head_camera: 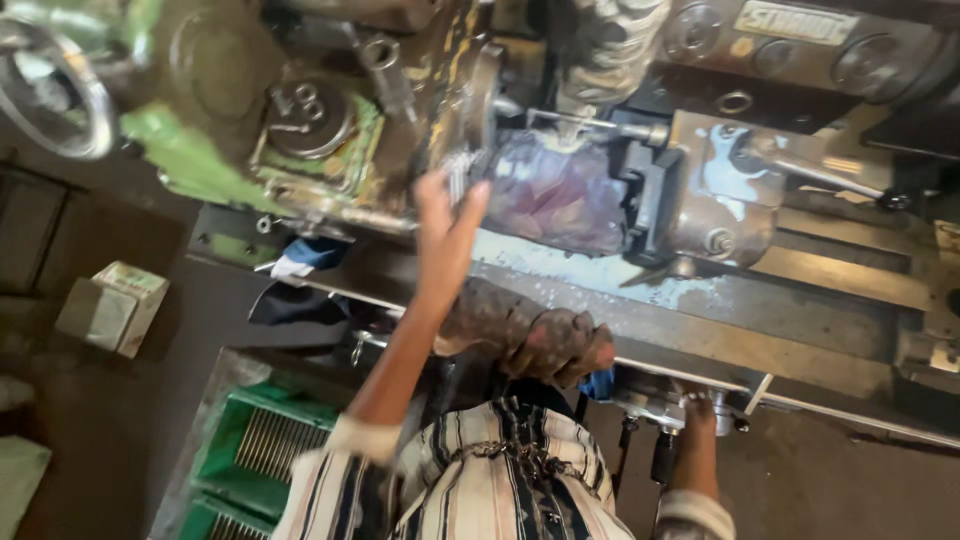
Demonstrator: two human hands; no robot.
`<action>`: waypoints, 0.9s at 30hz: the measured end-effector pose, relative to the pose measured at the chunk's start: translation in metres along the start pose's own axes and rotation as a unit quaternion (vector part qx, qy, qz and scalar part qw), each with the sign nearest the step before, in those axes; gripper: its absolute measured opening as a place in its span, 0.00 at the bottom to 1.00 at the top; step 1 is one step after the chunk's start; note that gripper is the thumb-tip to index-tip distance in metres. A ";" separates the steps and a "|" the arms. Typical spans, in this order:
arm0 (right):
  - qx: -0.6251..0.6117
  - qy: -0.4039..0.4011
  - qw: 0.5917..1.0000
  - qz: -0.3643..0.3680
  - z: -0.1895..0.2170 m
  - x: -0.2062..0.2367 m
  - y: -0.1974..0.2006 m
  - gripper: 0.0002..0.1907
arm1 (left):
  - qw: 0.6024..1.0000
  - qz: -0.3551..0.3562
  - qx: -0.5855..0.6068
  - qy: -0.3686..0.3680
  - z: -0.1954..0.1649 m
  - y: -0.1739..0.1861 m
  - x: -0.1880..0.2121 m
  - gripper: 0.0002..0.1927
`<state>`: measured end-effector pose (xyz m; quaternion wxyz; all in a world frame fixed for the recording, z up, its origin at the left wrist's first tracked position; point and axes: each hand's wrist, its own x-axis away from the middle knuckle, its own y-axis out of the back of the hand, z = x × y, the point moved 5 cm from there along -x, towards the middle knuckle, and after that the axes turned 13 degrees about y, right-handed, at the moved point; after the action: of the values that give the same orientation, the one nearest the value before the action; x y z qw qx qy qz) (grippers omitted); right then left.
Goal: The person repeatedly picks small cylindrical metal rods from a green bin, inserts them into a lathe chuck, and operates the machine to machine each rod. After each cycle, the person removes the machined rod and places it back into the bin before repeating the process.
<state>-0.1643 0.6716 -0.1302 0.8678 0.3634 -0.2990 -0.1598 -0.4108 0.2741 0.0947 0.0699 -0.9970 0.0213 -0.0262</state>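
Note:
I look down on a worn metal lathe [700, 290] with green-painted parts. My left hand [445, 225] reaches up with fingers spread toward the spinning, blurred purplish workpiece [560, 195] near the chuck; it holds nothing. My right hand [700, 410] is low at the machine's front edge, closed around a small control handle [665, 425] on the carriage. A grimy rag bundle [540, 335] lies on the bed between my arms. My striped shirt fills the bottom of the view.
A handwheel [55, 85] sits at the top left. The tool post and carriage [700, 190] stand to the right of the workpiece. A green crate [265, 445] is on the floor lower left, a small cardboard box [115, 305] further left.

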 end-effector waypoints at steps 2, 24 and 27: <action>0.029 0.024 0.999 0.000 0.015 -0.003 -0.006 0.14 | 0.960 -0.163 -0.226 -0.026 -0.027 0.068 0.060 0.32; -0.555 -0.050 0.633 0.538 0.270 0.238 -0.278 0.12 | 0.902 -0.257 -0.325 0.127 0.063 0.219 0.259 0.20; -0.522 -0.075 0.649 0.549 0.268 0.255 -0.286 0.11 | 0.882 -0.254 -0.392 0.058 0.053 0.228 0.274 0.22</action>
<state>-0.1551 0.2063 -0.0855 0.8180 -0.3935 -0.3745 0.1893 -0.1429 0.0431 0.0234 -0.3370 -0.9109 -0.2205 -0.0900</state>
